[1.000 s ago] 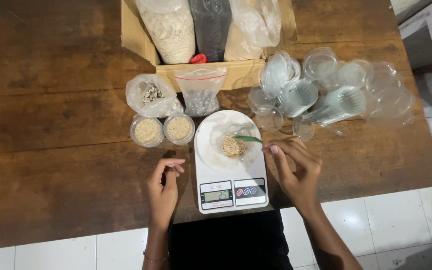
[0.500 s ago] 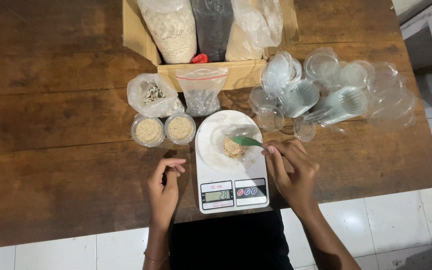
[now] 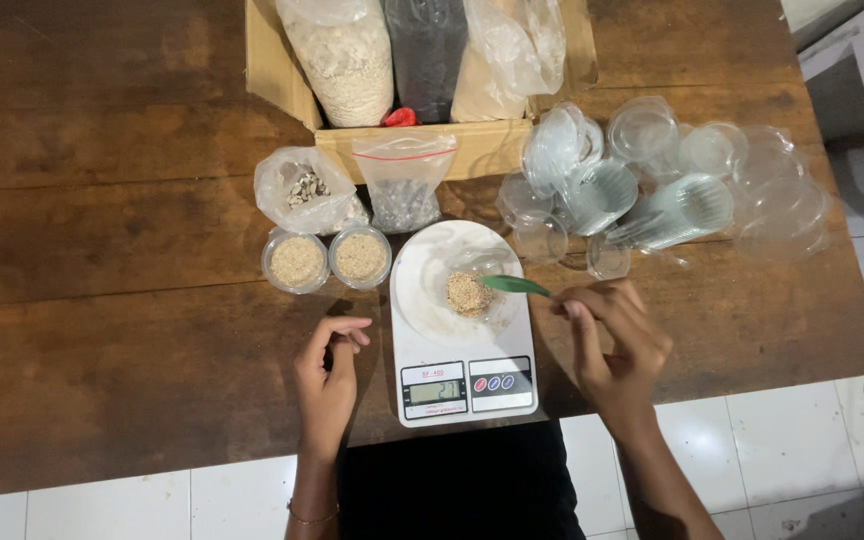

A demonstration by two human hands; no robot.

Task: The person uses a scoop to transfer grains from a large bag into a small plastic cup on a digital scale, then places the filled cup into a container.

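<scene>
While the right hand pinches the handle of a small green spoon, the spoon's bowl hovers over the clear cup of tan grain that stands on the round white pan of the digital kitchen scale. The left hand lies on the wooden table just beside the scale's left edge, fingers loosely curled, grasping nothing. Two filled cups of the same grain stand near the scale's upper left corner, in front of a bag of mixed seeds and a zip bag of dark seeds. A heap of empty clear cups and lids lies to the right, close to the working wrist. The cardboard box behind holds three large sacks. Risks noted: the cup is light and sits toward the pan's right side, so a sideways nudge from the spoon could tip it and scatter grain over the scale. The left hand is near enough that leaning on the scale body would likely falsify the reading. A sweep of the right forearm could knock the loose empty cups off the table. Whether the spoon holds any grain cannot be told.
</scene>
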